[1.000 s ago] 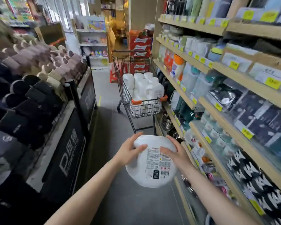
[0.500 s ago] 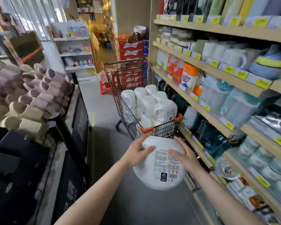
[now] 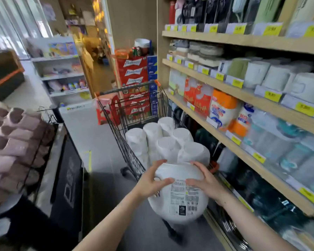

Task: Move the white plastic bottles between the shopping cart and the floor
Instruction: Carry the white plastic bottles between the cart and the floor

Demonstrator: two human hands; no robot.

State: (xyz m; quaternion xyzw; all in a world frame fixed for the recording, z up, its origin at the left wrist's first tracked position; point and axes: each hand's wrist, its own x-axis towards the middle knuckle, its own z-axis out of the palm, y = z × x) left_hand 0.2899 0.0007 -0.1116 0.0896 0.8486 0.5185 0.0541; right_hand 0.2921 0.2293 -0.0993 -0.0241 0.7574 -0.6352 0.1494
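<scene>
I hold a large white plastic bottle [image 3: 179,196] with a printed label in front of me, bottom end toward the camera. My left hand [image 3: 152,180] grips its left side and my right hand [image 3: 205,182] grips its right side, fingers curled over the top. Just beyond stands a wire shopping cart [image 3: 123,147] with several white bottles [image 3: 167,142] packed upright inside. The held bottle hangs at the cart's near end, level with its rim.
Wooden shelves [image 3: 243,95] stocked with goods run along the right, close to the cart. A low display of slippers [image 3: 13,138] and a dark counter [image 3: 69,178] line the left. Red beer cartons [image 3: 134,73] are stacked beyond the cart. Grey aisle floor [image 3: 98,138] lies between.
I have walked up the aisle with the bottle, so the cart went from a few steps ahead to directly in front of my hands. My grip on the bottle is unchanged.
</scene>
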